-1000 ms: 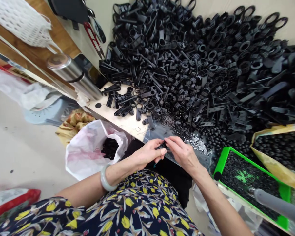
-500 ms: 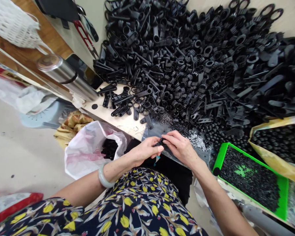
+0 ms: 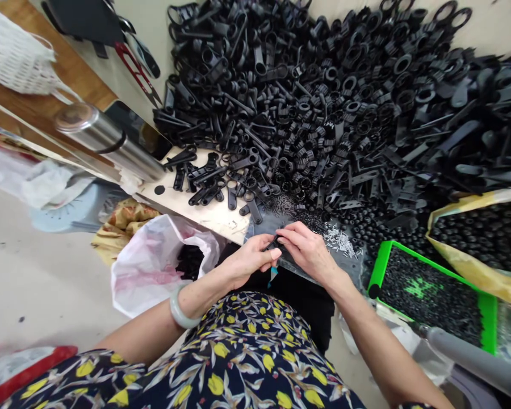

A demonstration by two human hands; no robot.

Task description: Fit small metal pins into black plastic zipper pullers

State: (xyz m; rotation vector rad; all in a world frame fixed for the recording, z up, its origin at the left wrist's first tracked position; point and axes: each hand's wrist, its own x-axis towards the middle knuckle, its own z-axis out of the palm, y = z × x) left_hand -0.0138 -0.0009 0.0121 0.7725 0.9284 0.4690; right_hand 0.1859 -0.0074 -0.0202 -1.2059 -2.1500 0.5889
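Note:
Between my two hands is a small black plastic part (image 3: 273,243), mostly hidden by fingers. My left hand (image 3: 253,257) is closed on it, thumb along the near side. My right hand (image 3: 303,245) has its fingers bent together at the part's far end; whether they pinch a smaller piece there cannot be made out. Both hands are over the front edge of a dark work plate (image 3: 344,262). Beyond them lie small silver pins (image 3: 340,241) and a patch of tiny grey metal pieces (image 3: 282,205).
A large heap of black plastic parts (image 3: 306,108) covers the back. At left stand a steel flask (image 3: 111,145), red-handled scissors (image 3: 134,65) and a white bag (image 3: 147,272). At right are a green tray (image 3: 377,272) of black bits and a yellow-edged sack (image 3: 455,255).
The view has shifted slightly, so the surroundings sit a little further left and some higher. Both hands keep together around the black part, with only small finger movement.

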